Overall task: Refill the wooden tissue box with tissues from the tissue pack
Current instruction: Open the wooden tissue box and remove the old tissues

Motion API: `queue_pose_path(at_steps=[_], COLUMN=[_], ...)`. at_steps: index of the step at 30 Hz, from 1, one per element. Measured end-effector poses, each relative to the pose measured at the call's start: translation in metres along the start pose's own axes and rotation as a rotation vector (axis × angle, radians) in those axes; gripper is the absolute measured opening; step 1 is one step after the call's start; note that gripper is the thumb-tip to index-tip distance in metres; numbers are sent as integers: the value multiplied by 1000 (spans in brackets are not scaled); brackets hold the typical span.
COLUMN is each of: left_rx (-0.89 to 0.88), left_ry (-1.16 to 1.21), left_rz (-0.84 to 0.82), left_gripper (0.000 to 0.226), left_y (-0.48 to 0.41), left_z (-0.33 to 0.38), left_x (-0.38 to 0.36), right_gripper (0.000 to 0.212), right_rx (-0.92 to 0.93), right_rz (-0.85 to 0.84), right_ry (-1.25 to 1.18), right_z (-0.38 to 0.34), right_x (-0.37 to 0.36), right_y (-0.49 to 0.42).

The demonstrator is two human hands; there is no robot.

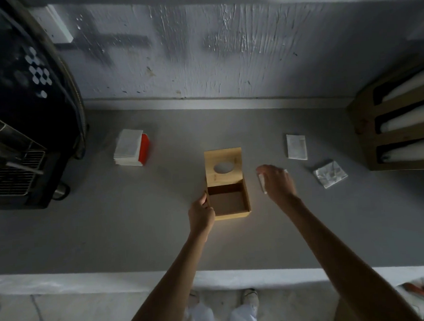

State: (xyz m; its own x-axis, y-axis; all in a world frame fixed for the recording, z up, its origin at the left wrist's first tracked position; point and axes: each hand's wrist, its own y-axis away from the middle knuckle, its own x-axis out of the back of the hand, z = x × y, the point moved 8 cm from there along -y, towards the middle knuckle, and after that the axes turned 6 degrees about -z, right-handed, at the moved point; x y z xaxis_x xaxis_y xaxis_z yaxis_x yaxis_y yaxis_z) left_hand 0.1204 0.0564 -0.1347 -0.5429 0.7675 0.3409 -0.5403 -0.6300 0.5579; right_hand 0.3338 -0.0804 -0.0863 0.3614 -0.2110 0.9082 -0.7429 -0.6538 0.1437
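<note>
The left hand (201, 213) gripped the open wooden tissue box (229, 203) on the bench (135, 225), while the right hand (277, 181) grasped folded tissues (261, 182).

Dim grey counter (111, 227) against rough whitewashed wall (224, 49).

One head-worn wide-angle view looks steeply down over a grey counter (135, 225) — both forearms reach in from below, the wall runs across the top, edges bowed.

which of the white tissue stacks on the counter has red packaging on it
The far-left white tissue stack, left of the open wooden box; a red wrapper covers its right side. The others are plain white.
</note>
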Motion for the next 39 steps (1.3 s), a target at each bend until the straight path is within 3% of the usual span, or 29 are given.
queue_pose_path(at_steps=[4, 10, 15, 19, 22, 24, 26, 28, 32, 36, 39], left_rx=[18, -6, -7, 0, -1, 1, 0, -1, -14, -22, -15], left_ry=[8, -2, 19, 33, 27, 25, 27, 30, 45, 25, 31], left_rz=[3, 24, 29, 23, 9, -1, -5, 2, 19, 8, 10], left_gripper=[60, 61, 63, 61, 61, 61, 61, 62, 62, 64, 63], left_y=[-1, -1, 2, 2, 3, 2, 3, 3, 3, 3, 2], left_z=[-3, 0, 2, 2, 2, 1, 1, 2, 3, 3, 0], left_x=[-2, -2, -2, -2, -2, -2, -2, -1, 1, 1, 1], right_gripper=[46, 21, 26, 22, 36, 33, 26, 26, 30, 32, 41], right_rx=[-175, -204, -242, -367, -442, -405, -262, -100, 149, 194, 193], right_rz=[-109, -122, -187, -205, -180, -180, -255, -340, -371, -487, -569], right_ry=[45, 91, 218, -95, -653, -963, -1020, -851, -246, 112, 232], right_z=[68, 89, 96, 122, 120, 99, 59, 14, -63, -91, -91], right_x=[-12, -29, -34, -41, -31, -15, 4, 15, -1, -45, -69], right_y=[-28, -35, -32, -17, -2, 7, 6, -1, -11, -4, 0])
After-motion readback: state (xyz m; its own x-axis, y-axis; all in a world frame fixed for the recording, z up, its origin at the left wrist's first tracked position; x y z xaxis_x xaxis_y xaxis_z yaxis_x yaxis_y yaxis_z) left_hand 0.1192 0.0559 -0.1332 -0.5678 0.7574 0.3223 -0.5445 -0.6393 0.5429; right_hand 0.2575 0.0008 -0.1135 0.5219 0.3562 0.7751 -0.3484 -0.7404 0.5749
